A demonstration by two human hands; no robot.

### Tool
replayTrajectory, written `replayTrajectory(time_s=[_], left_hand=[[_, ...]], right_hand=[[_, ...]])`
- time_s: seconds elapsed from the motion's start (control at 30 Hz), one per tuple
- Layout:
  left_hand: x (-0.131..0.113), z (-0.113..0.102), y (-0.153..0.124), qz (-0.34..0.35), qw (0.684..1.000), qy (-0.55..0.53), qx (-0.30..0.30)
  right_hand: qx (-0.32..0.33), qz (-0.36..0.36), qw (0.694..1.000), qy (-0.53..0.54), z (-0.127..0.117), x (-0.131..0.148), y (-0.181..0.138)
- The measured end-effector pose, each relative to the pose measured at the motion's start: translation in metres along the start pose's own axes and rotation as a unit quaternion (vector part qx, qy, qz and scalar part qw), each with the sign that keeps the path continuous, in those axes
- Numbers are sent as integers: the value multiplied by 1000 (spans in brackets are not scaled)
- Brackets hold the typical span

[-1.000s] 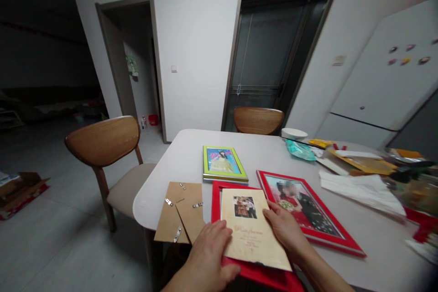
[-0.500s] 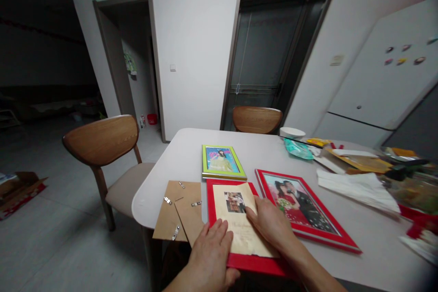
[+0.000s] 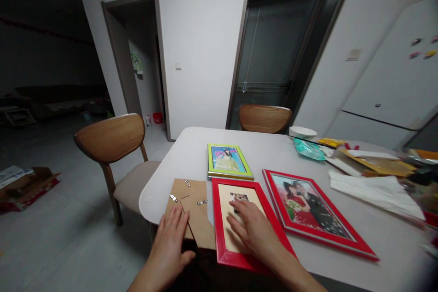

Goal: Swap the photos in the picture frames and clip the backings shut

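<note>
Red frame (image 3: 219, 223): lying on the table (image 3: 183, 159) beside the brown board (image 3: 199, 221), long axis running away from the person. Cream sheet (image 3: 226, 206): sitting within the rim, its photo (image 3: 239, 196) facing up toward the far end; half a second ago I was seeing it overlapping that rim. Right hand (image 3: 255, 228): hovering or resting over the sheet, I cannot tell which, fingers apart. Left hand (image 3: 169, 242): touching the board, no longer the frame, thumb standing apart.

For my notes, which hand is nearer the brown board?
Left. The left hand lies partly over the brown board; the right hand is beyond its right edge, over the cream sheet.
</note>
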State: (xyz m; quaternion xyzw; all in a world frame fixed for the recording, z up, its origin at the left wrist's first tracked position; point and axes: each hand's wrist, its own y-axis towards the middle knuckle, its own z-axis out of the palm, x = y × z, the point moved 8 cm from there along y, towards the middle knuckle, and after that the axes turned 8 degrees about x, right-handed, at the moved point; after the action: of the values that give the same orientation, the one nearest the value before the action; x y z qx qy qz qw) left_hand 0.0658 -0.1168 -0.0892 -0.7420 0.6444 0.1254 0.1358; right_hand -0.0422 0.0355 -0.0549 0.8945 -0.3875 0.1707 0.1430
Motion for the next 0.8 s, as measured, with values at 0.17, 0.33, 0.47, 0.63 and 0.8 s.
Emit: replayTrajectory(time_s=[0.17, 0.33, 0.47, 0.63, 0.8], left_hand=[[32, -2, 5, -13, 998, 23, -62], [36, -14, 9, 3, 994, -21, -103], [22, -31, 6, 37, 987, -53, -147], [-33, -28, 6, 102, 986, -90, -95], [-93, -5, 16, 170, 977, -131, -1]], right_hand=[[38, -70, 997, -6, 31, 66, 8], [56, -52, 997, -17, 47, 83, 16], [29, -62, 995, 68, 26, 75, 12], [17, -68, 988, 137, -10, 36, -18], [27, 28, 990, 134, -26, -28, -51]])
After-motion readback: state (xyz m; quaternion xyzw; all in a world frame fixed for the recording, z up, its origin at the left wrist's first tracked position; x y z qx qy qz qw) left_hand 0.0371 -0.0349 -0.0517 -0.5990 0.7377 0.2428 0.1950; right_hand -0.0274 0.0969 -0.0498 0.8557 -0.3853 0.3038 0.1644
